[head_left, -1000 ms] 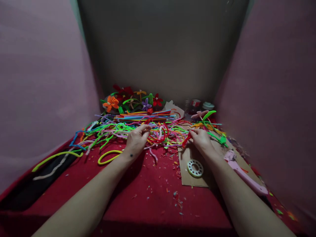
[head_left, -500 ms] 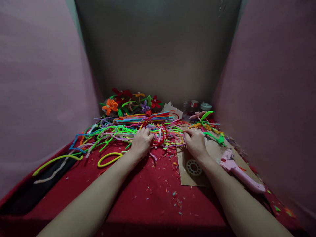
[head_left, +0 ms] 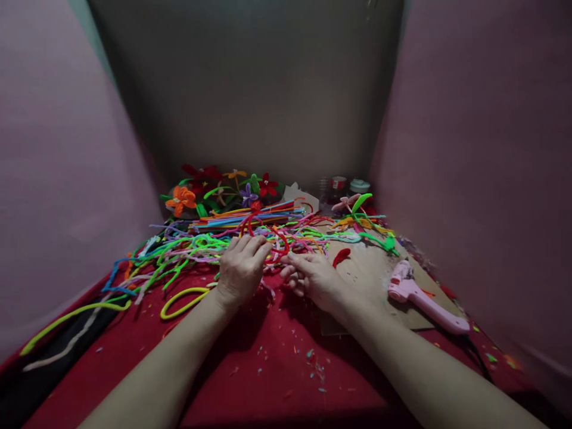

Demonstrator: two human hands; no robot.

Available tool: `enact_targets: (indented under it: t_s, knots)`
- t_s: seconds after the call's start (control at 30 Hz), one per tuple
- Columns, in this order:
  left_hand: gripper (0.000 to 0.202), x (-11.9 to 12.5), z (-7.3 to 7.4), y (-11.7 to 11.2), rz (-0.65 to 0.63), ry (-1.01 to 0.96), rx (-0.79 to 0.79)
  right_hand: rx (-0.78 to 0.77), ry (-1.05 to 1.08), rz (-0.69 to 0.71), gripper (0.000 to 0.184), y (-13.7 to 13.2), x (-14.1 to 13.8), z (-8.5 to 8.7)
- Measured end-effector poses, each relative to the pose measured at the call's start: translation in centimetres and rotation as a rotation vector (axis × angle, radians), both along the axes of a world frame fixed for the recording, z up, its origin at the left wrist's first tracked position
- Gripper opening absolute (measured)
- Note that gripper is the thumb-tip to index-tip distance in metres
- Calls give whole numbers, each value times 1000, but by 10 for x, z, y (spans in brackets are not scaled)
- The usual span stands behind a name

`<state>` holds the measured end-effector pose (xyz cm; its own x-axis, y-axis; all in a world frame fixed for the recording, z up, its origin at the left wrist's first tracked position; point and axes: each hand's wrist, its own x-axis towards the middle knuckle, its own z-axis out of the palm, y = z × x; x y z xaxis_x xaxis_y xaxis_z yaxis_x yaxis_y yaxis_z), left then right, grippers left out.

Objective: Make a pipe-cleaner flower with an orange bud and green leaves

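My left hand (head_left: pixel 243 265) is closed around a red pipe cleaner (head_left: pixel 285 239), which curves in loops above and to the right of its knuckles. Close beside it, my right hand (head_left: pixel 313 277) pinches the same red strand between thumb and forefinger, the other fingers loosely curled. Just behind both hands spreads a tangle of coloured pipe cleaners (head_left: pixel 187 247), green, pink and orange among them. A folded red petal shape (head_left: pixel 342 257) lies on the cardboard sheet (head_left: pixel 364 268), right of my right hand.
A pink glue gun (head_left: pixel 424 301) lies on the cardboard's right side, its cord running off behind. Finished pipe-cleaner flowers (head_left: pixel 182 199) and a bundle of straight stems (head_left: pixel 250 215) are at the back. Jars (head_left: pixel 358 187) stand near the wall. Scraps dot the red cloth (head_left: pixel 268 381).
My right hand has moved left and nearer, from over the cardboard to the red pipe cleaner by my left hand. The red petal now shows. The view has swung slightly right.
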<state>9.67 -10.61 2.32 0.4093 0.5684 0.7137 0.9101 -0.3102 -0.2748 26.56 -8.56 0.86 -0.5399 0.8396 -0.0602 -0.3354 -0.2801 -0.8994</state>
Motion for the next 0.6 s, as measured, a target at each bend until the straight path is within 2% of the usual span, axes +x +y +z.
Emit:
enact_targets:
  t_s: [0.07, 0.2, 0.33, 0.47, 0.6]
  knots:
    - [23, 4, 0, -3, -62, 11, -5, -89, 110, -6, 27, 1, 0, -3]
    - [24, 11, -5, -5, -235, 19, -53, -193, 175, -23, 15, 6, 1, -7]
    - [25, 19, -9, -8, -357, -35, -98, -221, 213, -78, 6, 11, 0, -9]
    - [22, 29, -13, -15, -332, -242, -160, -234, 232, -132, 4, 17, 4, -7]
    - [20, 33, -18, -13, -265, -416, -404, -243, 235, -133, 1, 18, 8, -6]
